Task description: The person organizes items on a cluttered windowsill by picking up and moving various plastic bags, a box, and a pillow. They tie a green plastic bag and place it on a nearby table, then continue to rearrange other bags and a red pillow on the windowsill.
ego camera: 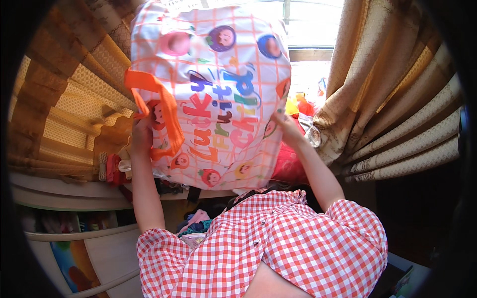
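A large white fabric storage bag [223, 97] with an orange grid, fruit characters and colourful lettering is held up in front of me, its lettering turned sideways. My left hand [142, 130] grips its left side, just below and behind an orange webbing handle [169, 123]; the fingers are partly hidden. On the opposite side, my right hand [285, 123] pinches the bag's edge. The bag looks full in shape, but its contents are hidden.
Patterned curtains [376, 74] hang on both sides of a bright window [313, 22]. Behind the bag are a red cloth [288, 164] and small colourful items. Folded clothes [197, 223] lie below, near a pale shelf unit [108, 246] at the left.
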Tool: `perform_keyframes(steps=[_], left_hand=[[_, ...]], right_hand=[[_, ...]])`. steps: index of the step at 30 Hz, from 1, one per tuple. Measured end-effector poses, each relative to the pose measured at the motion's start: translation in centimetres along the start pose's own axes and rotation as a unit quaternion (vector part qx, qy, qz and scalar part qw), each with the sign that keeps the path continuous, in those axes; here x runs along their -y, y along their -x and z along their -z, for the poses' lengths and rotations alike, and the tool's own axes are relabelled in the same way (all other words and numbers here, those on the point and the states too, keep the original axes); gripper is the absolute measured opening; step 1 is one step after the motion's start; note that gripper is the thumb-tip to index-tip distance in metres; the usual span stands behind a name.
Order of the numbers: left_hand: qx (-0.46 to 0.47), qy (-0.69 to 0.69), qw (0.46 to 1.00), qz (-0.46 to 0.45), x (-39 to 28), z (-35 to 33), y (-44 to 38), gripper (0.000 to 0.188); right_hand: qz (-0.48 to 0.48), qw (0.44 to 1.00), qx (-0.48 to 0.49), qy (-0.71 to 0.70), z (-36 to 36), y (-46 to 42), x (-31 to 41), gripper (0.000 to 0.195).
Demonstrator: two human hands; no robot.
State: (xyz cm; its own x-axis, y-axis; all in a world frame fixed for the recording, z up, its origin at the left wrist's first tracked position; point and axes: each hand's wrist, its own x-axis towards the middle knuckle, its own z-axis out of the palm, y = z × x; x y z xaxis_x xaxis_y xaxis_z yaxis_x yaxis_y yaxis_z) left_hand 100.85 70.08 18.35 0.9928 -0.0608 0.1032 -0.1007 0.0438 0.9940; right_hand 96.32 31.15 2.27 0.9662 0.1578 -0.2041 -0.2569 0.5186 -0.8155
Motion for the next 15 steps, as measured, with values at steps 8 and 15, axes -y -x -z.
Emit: perform_keyframes(steps=[8,15], left_hand=[[-0.064,0.002,0.998,-0.015,1.9,0.3,3.3,0.022],[-0.039,0.042,0.998,-0.03,1.5,0.6,4.7,0.024]], right_hand=[[0.148,0.986,0.058,0.05,1.5,2.6,10.8,0.009],[0.26,0.95,0.036,0.17,0.2,5.5,13.9,0.02]])
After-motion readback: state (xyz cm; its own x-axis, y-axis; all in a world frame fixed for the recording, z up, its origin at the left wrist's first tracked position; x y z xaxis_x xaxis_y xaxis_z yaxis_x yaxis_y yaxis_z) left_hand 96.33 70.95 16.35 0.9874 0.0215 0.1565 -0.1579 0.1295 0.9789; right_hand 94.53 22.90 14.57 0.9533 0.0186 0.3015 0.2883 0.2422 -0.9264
